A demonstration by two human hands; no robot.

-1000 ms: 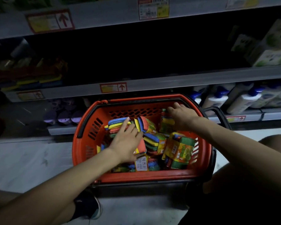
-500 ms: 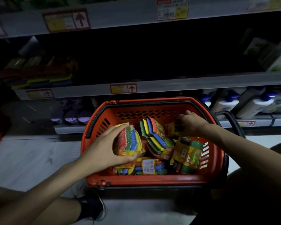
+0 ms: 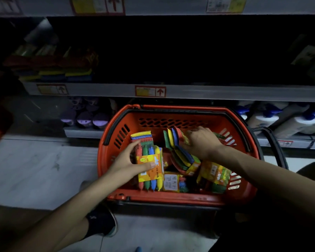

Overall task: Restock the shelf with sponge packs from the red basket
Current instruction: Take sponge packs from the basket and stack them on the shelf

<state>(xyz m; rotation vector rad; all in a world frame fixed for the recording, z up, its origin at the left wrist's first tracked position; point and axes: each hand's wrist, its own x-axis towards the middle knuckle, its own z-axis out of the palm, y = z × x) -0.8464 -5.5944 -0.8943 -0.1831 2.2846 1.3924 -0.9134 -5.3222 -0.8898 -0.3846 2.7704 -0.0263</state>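
A red basket [image 3: 178, 198] stands on the floor before the shelf and holds several sponge packs. My left hand [image 3: 127, 160] grips one pack [image 3: 150, 168] of red, green, blue and yellow sponges with an orange label, lifted at the basket's left side. My right hand [image 3: 201, 140] reaches into the back of the basket and holds a second pack [image 3: 178, 150] of coloured sponges that stands tilted. Another stack of sponges [image 3: 141, 136] lies behind the left hand. The middle shelf [image 3: 225, 91] above the basket is dark, with sponge packs [image 3: 56, 70] stacked at its left.
White bottles with blue caps [image 3: 280, 119] fill the bottom shelf at the right, purple items [image 3: 85, 117] at the left. The basket's black handle [image 3: 275, 144] sticks out at the right. My dark shoe [image 3: 102, 222] rests on the pale floor [image 3: 35, 170] beside the basket.
My left hand has raised and turned its pack so the orange label faces up. My right hand has moved left from the back corner onto the tilted pack in the middle.
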